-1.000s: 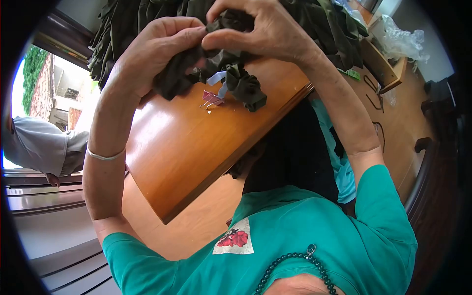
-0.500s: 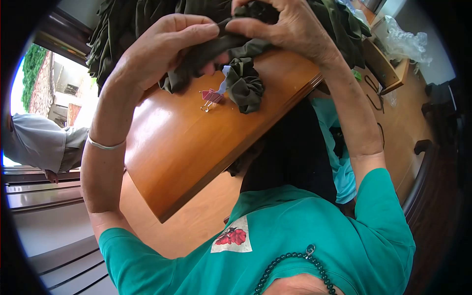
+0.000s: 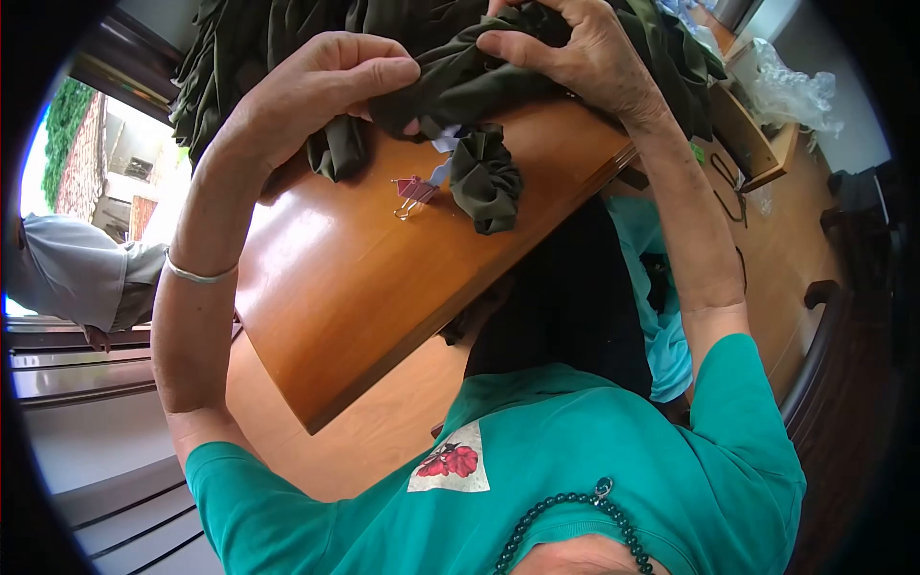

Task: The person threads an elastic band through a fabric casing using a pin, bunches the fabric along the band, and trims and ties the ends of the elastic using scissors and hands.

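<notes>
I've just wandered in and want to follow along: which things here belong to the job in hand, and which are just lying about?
Seemingly part of the job:
- dark green cloth, held in left fingers and right fingers
- gathered green piece on the table
- reddish clip beside it

Apparently just lying about:
- crumpled clear plastic
- light blue cloth

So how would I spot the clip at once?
Find the shiny brown table. On it, a bunched dark cloth lies beside a pale strip, and the clip sits by the strip's end. Unlike the cloth, it is reddish, with wire handles.
</notes>
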Demonstrator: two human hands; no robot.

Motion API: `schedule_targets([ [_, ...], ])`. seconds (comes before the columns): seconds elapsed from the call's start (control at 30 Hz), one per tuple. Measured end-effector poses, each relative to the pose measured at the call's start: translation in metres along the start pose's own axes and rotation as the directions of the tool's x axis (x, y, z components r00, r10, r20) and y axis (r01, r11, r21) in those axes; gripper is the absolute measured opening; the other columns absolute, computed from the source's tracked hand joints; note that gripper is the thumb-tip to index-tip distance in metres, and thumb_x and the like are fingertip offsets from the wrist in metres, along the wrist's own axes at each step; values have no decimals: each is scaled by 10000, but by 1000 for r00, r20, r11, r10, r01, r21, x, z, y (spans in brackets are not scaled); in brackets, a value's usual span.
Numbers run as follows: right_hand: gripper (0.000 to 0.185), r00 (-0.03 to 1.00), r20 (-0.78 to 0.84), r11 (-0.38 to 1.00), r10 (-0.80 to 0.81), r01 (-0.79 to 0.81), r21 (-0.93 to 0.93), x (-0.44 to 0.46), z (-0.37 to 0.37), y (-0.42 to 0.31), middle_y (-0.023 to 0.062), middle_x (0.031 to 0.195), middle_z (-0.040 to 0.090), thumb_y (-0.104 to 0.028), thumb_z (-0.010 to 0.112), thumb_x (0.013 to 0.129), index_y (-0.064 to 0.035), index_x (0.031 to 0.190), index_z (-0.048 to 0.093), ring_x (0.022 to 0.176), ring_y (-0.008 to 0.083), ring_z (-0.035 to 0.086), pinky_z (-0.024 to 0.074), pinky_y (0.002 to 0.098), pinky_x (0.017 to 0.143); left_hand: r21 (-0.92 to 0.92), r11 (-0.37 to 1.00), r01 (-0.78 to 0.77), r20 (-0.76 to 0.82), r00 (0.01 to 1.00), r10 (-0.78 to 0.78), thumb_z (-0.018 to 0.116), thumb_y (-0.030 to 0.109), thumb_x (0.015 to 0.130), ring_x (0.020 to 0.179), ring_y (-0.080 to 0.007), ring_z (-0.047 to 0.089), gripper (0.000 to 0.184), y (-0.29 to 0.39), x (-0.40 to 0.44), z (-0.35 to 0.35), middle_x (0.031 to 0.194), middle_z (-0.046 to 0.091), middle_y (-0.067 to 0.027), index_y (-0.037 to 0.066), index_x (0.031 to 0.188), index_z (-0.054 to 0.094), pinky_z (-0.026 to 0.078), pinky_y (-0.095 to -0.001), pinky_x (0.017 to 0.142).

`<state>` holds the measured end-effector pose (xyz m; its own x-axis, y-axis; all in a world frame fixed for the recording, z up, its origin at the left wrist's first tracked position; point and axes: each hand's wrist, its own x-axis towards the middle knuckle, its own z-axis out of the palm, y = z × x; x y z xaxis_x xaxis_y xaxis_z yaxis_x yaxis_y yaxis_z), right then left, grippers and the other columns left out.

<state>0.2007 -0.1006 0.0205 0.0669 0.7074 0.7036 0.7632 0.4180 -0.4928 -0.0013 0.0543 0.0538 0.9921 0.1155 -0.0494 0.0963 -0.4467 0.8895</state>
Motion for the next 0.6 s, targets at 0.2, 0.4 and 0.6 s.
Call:
schedule_targets([
  [0.2,339,988,31,988,-152,153,-13,1,12,11,70,842,582,-322,790,794,-38,913,648,805,191,584,466,309,733,55,998,11,-66,998,-7,577,226,975,700,-27,601,210,0,11,18,759,621,36,36,903,632,475,-177,646],
  [0.4,386,987,111,984,-119,132,-117,2,0,0,74,852,612,-368,806,777,-40,950,697,784,192,607,491,310,709,22,999,48,-93,995,-46,578,278,982,746,-53,640,263,7,23,23,808,655,1,29,961,660,514,-196,699],
  [0.6,196,977,194,977,-86,45,209,-1,-8,26,51,863,623,-154,786,802,-34,940,717,813,155,604,480,285,746,-264,963,-46,-64,997,30,571,280,987,767,-61,658,291,-19,23,24,881,690,-18,4,1044,643,527,-206,724],
])
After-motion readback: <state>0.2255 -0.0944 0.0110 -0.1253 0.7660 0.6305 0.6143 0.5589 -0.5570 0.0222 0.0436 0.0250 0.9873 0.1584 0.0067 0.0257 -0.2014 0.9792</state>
